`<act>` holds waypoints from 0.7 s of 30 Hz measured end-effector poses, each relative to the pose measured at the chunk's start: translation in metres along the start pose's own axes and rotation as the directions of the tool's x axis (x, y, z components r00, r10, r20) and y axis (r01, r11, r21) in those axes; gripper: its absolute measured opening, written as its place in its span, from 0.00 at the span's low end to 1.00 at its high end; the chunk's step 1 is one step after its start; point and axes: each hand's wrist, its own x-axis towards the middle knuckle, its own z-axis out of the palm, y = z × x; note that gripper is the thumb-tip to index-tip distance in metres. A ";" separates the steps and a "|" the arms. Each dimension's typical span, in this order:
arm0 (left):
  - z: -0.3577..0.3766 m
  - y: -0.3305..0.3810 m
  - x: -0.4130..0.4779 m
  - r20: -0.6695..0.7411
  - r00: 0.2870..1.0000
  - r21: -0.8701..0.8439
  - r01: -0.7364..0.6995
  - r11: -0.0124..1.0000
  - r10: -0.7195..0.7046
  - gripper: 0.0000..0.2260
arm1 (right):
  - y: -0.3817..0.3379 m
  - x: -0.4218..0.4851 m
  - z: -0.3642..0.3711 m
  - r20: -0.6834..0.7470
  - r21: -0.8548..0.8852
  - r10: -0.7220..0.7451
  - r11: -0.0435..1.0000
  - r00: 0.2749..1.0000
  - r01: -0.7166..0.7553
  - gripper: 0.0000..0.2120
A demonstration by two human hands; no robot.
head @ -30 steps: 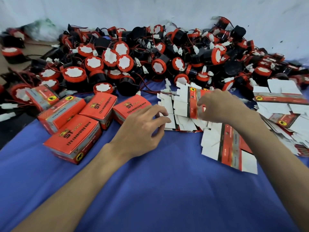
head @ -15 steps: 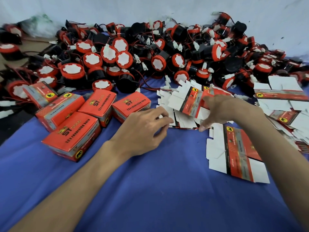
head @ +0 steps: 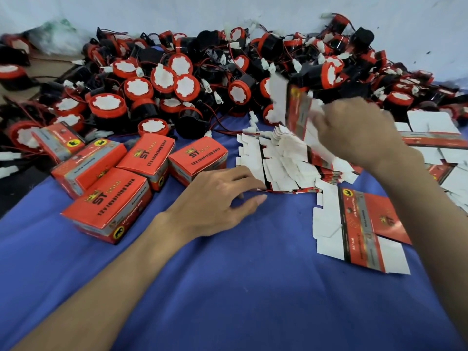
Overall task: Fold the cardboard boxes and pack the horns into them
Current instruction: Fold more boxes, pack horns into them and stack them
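Here, the right hand [head: 359, 133] pinches one flat box blank [head: 295, 107], blurred, raised above the fanned stack of blanks [head: 283, 160] on the blue cloth [head: 228, 287]. The left hand [head: 215, 201], fingers loosely spread, rests against the stack's near edge. Folded boxes [head: 109, 203] sit left; horns [head: 177, 79] are heaped behind.

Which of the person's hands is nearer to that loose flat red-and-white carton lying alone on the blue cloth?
Right, slightly. The right hand is raised above the flat carton, gripping another blank; the left hand rests on the cloth to its left.
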 end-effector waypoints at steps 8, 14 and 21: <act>0.007 -0.001 0.002 -0.127 0.991 -0.050 0.032 0.998 -0.038 0.16 | -0.001 0.000 -0.014 -0.206 0.276 -0.064 0.954 0.976 0.121 0.19; 0.002 0.001 0.012 -0.329 0.797 -0.668 0.183 0.721 -0.507 0.21 | -0.003 -0.001 -0.030 -0.158 0.680 -0.198 0.688 0.967 0.252 0.04; -0.012 0.003 0.014 -0.009 0.802 -0.961 0.159 0.228 -0.597 0.13 | 0.003 0.000 -0.017 0.146 0.807 -0.381 0.580 0.913 0.113 0.12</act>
